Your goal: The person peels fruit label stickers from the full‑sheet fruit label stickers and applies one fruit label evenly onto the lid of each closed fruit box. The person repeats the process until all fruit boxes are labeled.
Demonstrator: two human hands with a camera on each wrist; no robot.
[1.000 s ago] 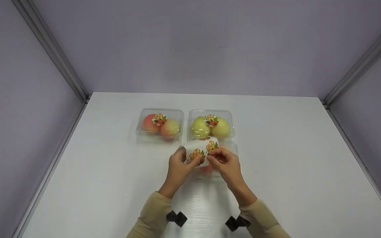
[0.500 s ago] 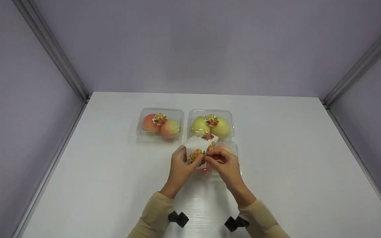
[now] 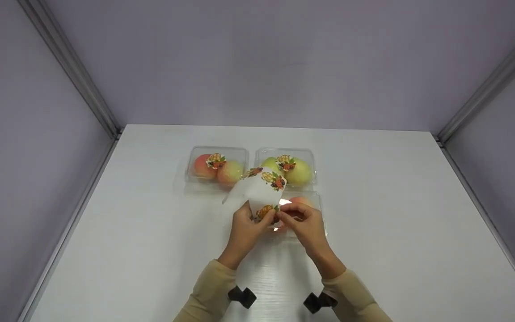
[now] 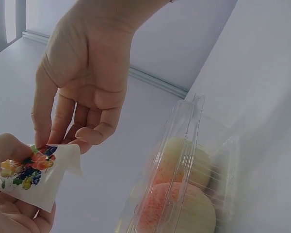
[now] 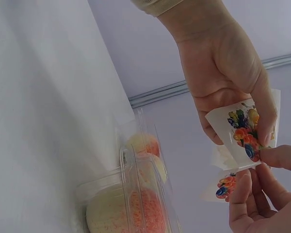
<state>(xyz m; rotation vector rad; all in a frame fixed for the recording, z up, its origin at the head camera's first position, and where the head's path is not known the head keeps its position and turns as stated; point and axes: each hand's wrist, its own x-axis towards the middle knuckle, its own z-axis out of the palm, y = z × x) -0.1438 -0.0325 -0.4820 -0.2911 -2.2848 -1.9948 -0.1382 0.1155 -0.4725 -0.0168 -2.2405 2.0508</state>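
Observation:
My left hand (image 3: pixel 257 218) grips the lower end of a white sticker sheet (image 3: pixel 259 192) that carries several fruit stickers. The sheet stands up above a clear clamshell box (image 3: pixel 313 203) of pink peaches, which lies closed on the table right under both hands. My right hand (image 3: pixel 285 217) pinches the lowest sticker (image 3: pixel 267 210) at the sheet's edge with thumb and forefinger. In the left wrist view the right hand's fingertips (image 4: pixel 41 143) meet that sticker (image 4: pixel 26 167) beside the box (image 4: pixel 184 189). In the right wrist view the left hand (image 5: pixel 223 82) holds the sheet (image 5: pixel 242 128).
Two more closed clear boxes stand behind on the white table (image 3: pixel 396 214), each with a sticker on its lid: one with reddish peaches (image 3: pixel 216 167), one with green-yellow fruit (image 3: pixel 300 170). Grey walls close off the back and both sides.
The sheet's free end has uncurled and swung up and back toward the far boxes, showing more stickers. Both hands stayed almost in place, fingertips close together on the lowest sticker.

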